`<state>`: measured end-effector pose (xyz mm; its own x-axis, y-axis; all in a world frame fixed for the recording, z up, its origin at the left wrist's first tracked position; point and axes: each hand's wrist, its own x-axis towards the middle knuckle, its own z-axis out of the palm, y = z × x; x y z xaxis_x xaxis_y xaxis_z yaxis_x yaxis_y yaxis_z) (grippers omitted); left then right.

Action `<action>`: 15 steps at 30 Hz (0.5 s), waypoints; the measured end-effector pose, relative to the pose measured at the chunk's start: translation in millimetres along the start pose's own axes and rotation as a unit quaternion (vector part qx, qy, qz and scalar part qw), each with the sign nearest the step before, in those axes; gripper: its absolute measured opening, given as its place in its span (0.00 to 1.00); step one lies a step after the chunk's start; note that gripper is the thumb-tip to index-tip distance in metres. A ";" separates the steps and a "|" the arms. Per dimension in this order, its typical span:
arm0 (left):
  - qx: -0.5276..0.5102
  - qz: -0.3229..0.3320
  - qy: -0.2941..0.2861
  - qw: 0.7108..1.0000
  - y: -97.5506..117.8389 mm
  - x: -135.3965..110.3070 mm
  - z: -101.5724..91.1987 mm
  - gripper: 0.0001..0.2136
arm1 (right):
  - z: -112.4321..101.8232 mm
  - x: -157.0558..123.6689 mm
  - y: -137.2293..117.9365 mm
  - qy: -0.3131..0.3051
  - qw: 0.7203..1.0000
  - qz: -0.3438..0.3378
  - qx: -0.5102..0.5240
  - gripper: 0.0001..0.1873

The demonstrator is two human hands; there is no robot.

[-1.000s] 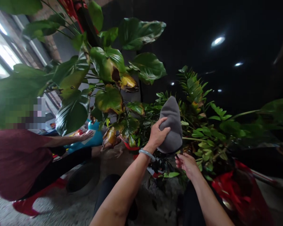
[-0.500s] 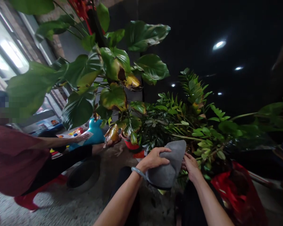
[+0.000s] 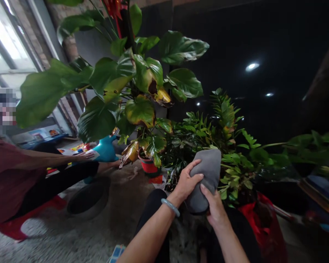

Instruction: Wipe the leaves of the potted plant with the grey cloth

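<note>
Between my two hands is a grey slipper-shaped piece point(image 3: 207, 162) with a soft, suede-like surface and a darker lower edge. It is raised over my lap, its rounded end tilted up and away from me. My left hand point(image 3: 186, 185) grips its left side, thumb on the near face and fingers along the edge. On the lower right, my right hand point(image 3: 216, 207) presses its thumb onto the face; its other fingers are hidden behind. A pale bracelet point(image 3: 170, 207) circles my left wrist.
Leafy potted plants stand ahead, one in a red pot point(image 3: 149, 166). A red bag point(image 3: 267, 228) is by my right knee. On the left, a person in a maroon top point(image 3: 13, 175) sits on a red stool, near a dark basin point(image 3: 87, 201) and a turquoise object point(image 3: 104, 149).
My right hand has moved from the piece's far right edge onto its lower face. The piece has turned more upright and looks narrower. The view has shifted slightly.
</note>
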<state>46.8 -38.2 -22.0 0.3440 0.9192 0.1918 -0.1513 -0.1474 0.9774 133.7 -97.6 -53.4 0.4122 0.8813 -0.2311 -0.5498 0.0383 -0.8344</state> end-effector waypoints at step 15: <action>0.093 0.030 0.155 0.983 -23.5 23.5 -31.6 0.15 | 40.2 60.2 -64.9 0.141 0.984 -0.107 -0.021 0.20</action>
<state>29.2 -1.5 -43.3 0.0357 0.9700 0.2406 0.0185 -0.2413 0.9703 165.0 -28.1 7.0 0.7043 0.6886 -0.1724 -0.3995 0.1837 -0.8981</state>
